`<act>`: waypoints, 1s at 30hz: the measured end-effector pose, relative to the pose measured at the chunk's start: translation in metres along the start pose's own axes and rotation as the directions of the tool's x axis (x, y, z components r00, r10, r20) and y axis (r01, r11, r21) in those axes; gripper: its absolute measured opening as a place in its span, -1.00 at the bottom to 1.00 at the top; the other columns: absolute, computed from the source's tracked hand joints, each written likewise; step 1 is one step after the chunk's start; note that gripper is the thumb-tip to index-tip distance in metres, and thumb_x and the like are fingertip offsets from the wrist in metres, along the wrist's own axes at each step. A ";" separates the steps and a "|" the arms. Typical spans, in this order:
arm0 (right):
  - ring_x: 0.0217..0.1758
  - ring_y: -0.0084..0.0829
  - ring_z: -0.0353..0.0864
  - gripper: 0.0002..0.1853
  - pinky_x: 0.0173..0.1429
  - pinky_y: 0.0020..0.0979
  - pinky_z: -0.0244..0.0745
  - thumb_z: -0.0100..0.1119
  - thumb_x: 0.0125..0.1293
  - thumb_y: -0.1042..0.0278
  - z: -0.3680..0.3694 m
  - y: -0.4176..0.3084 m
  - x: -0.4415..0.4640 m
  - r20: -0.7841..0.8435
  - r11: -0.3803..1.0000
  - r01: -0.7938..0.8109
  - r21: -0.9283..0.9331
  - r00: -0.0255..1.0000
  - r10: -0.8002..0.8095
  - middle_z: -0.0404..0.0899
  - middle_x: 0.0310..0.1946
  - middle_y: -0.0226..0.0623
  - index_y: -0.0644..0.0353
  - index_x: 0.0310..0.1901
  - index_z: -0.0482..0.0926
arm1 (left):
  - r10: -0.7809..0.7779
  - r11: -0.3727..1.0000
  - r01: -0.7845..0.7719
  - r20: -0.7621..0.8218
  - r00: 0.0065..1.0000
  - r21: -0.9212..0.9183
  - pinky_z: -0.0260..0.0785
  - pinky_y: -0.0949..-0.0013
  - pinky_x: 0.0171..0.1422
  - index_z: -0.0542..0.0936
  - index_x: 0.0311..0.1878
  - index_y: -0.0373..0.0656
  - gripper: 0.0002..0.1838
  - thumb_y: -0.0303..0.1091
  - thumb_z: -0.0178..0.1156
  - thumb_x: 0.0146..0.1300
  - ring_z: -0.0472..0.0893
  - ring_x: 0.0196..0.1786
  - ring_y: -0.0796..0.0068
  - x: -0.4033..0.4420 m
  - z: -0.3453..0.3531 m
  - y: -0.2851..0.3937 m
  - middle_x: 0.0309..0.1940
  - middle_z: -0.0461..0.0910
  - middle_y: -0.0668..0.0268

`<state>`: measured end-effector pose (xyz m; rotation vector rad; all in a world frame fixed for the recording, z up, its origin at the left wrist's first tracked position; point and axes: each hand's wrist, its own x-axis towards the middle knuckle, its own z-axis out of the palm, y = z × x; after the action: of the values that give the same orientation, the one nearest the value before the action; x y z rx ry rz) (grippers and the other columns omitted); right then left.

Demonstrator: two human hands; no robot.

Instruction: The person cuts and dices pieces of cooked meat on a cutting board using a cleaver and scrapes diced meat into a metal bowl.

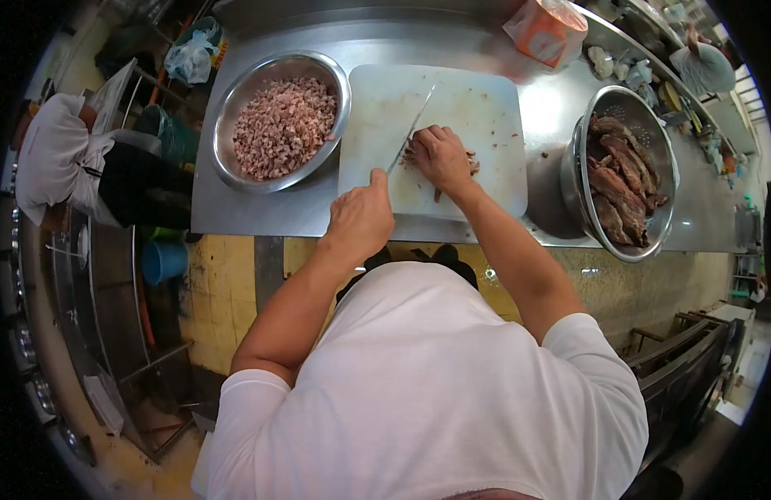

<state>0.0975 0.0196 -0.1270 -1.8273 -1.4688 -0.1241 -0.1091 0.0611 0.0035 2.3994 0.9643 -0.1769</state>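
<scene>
Stainless steel table, white cutting board on it. Clock dial centred on the board, 12 pointing away from the wearer.

Left hand, at 7 o'clock: fingers closed around the handle of a long knife, blade tip pointing toward 1. Blade runs just beside the right hand, on its 9 to 10 o'clock side.

Right hand, near the centre: fingers bunched together and curled down over a small heap of meat. Cannot tell whether they pinch it or only press; the palm covers the contact. Bits of the meat show around the hand, one strip poking out toward 6.

At 9 o'clock, a steel bowl holding a large mound of chopped meat. At 3, a perforated colander with whole brown meat strips, uncut as far as visible.

Progress, judged from the piles: a good share is chopped, the portion on the board is partly cut, and a sizeable batch of strips remains. Orange-and-white package between 1 and 2, well apart from both hands.
</scene>
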 end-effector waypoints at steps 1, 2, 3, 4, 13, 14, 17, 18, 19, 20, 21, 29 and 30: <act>-0.13 -0.05 0.58 -0.88 -0.01 -0.08 0.51 0.32 0.26 0.43 0.002 0.002 -0.001 0.032 1.000 0.010 -0.026 0.999 -0.009 0.61 -0.25 -0.20 0.14 -0.17 0.65 | 0.010 1.000 -0.010 0.009 1.000 0.012 0.49 -0.29 0.13 0.38 0.02 -0.38 -0.76 -0.56 0.04 0.30 0.70 -0.09 -0.43 0.002 0.002 0.001 -0.27 0.69 -0.34; -0.13 -0.05 0.58 -0.88 -0.01 -0.08 0.51 0.32 0.26 0.43 0.003 0.002 -0.004 0.037 1.000 0.008 -0.020 0.999 -0.007 0.61 -0.25 -0.20 0.14 -0.17 0.65 | 0.003 1.000 -0.003 0.013 1.000 0.012 0.49 -0.29 0.13 0.38 0.02 -0.38 -0.76 -0.56 0.04 0.30 0.70 -0.09 -0.43 0.010 0.010 0.000 -0.27 0.69 -0.34; -0.13 -0.05 0.58 -0.88 -0.01 -0.08 0.51 0.32 0.25 0.44 0.003 0.002 -0.003 0.023 1.000 0.007 -0.012 1.000 -0.007 0.60 -0.26 -0.19 0.15 -0.18 0.64 | 0.006 1.000 -0.006 -0.004 1.000 0.026 0.49 -0.27 0.15 0.38 0.02 -0.38 -0.76 -0.55 0.05 0.30 0.70 -0.06 -0.41 0.024 0.022 -0.003 -0.25 0.69 -0.34; -0.13 -0.06 0.58 -0.89 -0.02 -0.07 0.51 0.32 0.24 0.45 0.003 0.002 -0.001 0.005 1.000 0.009 -0.006 1.000 -0.009 0.58 -0.28 -0.18 0.16 -0.20 0.63 | 0.012 0.999 -0.011 -0.024 1.000 0.041 0.49 -0.25 0.18 0.39 0.03 -0.38 -0.75 -0.55 0.05 0.31 0.70 -0.03 -0.40 0.034 0.022 -0.002 -0.22 0.69 -0.34; -0.11 -0.05 0.57 -0.87 0.00 -0.07 0.50 0.30 0.26 0.45 0.005 0.005 -0.006 -0.029 1.000 0.000 -0.006 1.000 -0.001 0.55 -0.27 -0.18 0.17 -0.17 0.59 | -0.060 0.995 0.057 0.047 0.997 0.078 0.50 -0.21 0.21 0.42 0.02 -0.41 -0.76 -0.54 0.05 0.32 0.71 0.03 -0.35 0.036 0.013 0.015 -0.15 0.71 -0.32; -0.11 -0.05 0.57 -0.87 0.00 -0.07 0.50 0.30 0.26 0.45 0.005 0.006 -0.006 -0.029 1.000 0.001 -0.007 1.000 -0.002 0.55 -0.27 -0.18 0.17 -0.17 0.59 | -0.059 0.996 0.056 0.046 0.997 0.077 0.50 -0.21 0.21 0.42 0.02 -0.41 -0.76 -0.54 0.05 0.32 0.71 0.03 -0.35 0.042 0.010 0.013 -0.15 0.71 -0.32; -0.10 -0.06 0.57 -0.87 0.02 -0.08 0.50 0.30 0.26 0.44 0.006 0.007 -0.007 -0.045 1.000 0.017 -0.006 0.999 -0.017 0.55 -0.26 -0.18 0.17 -0.18 0.59 | -0.006 0.997 0.002 0.061 0.998 0.075 0.51 -0.20 0.20 0.43 0.03 -0.42 -0.76 -0.54 0.03 0.32 0.71 0.03 -0.34 0.037 -0.009 0.015 -0.14 0.70 -0.33; -0.09 -0.06 0.57 -0.86 0.02 -0.08 0.50 0.30 0.25 0.44 0.007 0.007 -0.008 -0.054 1.000 -0.003 -0.027 0.999 0.001 0.54 -0.25 -0.17 0.18 -0.17 0.59 | 0.000 0.997 -0.003 0.039 0.999 0.082 0.51 -0.22 0.16 0.42 0.01 -0.42 -0.78 -0.54 0.03 0.34 0.71 -0.02 -0.34 0.026 -0.009 0.014 -0.18 0.69 -0.34; -0.08 -0.05 0.57 -0.86 0.02 -0.08 0.49 0.29 0.25 0.45 0.008 0.007 -0.009 -0.063 0.999 -0.024 -0.049 0.998 0.021 0.54 -0.24 -0.16 0.19 -0.17 0.58 | 0.007 0.996 -0.009 0.019 1.000 0.088 0.50 -0.23 0.12 0.41 -0.02 -0.42 -0.80 -0.53 0.02 0.35 0.71 -0.07 -0.35 0.020 -0.009 0.013 -0.23 0.69 -0.36; -0.08 -0.05 0.57 -0.86 0.02 -0.08 0.49 0.29 0.25 0.45 0.008 0.007 -0.011 -0.065 0.998 -0.031 -0.048 0.997 0.028 0.54 -0.24 -0.16 0.19 -0.17 0.58 | 0.010 0.996 -0.012 0.025 1.000 0.092 0.50 -0.23 0.12 0.41 -0.02 -0.42 -0.80 -0.53 0.02 0.35 0.71 -0.07 -0.35 0.023 0.000 0.013 -0.23 0.69 -0.36; -0.07 -0.05 0.56 -0.85 0.02 -0.08 0.49 0.29 0.24 0.45 0.010 0.009 -0.012 -0.060 0.998 -0.036 -0.056 0.998 0.032 0.54 -0.23 -0.15 0.20 -0.17 0.58 | 0.005 0.995 -0.008 0.026 1.000 0.097 0.51 -0.23 0.11 0.41 -0.02 -0.42 -0.81 -0.54 0.03 0.35 0.71 -0.06 -0.35 0.030 0.014 0.013 -0.23 0.68 -0.36; -0.08 -0.03 0.54 -0.84 0.02 -0.07 0.47 0.29 0.22 0.45 0.006 0.010 -0.014 -0.061 0.996 -0.046 -0.080 0.997 0.042 0.51 -0.23 -0.12 0.21 -0.17 0.58 | 0.020 0.998 -0.024 0.071 0.997 0.053 0.49 -0.24 0.13 0.41 -0.04 -0.42 -0.82 -0.58 0.01 0.33 0.70 -0.05 -0.35 0.022 -0.006 0.018 -0.22 0.70 -0.32; -0.09 -0.03 0.54 -0.84 0.02 -0.06 0.47 0.28 0.21 0.46 0.007 0.010 -0.015 -0.070 0.995 -0.044 -0.091 0.997 0.038 0.52 -0.23 -0.12 0.20 -0.17 0.58 | 0.020 0.997 -0.025 0.059 0.998 0.070 0.49 -0.24 0.13 0.41 -0.04 -0.42 -0.82 -0.59 0.01 0.32 0.70 -0.05 -0.36 0.030 0.012 0.015 -0.21 0.69 -0.32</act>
<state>0.0984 0.0122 -0.1447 -1.9074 -1.3981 -0.2359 -0.0761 0.0642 -0.0097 2.4540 0.9184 -0.2751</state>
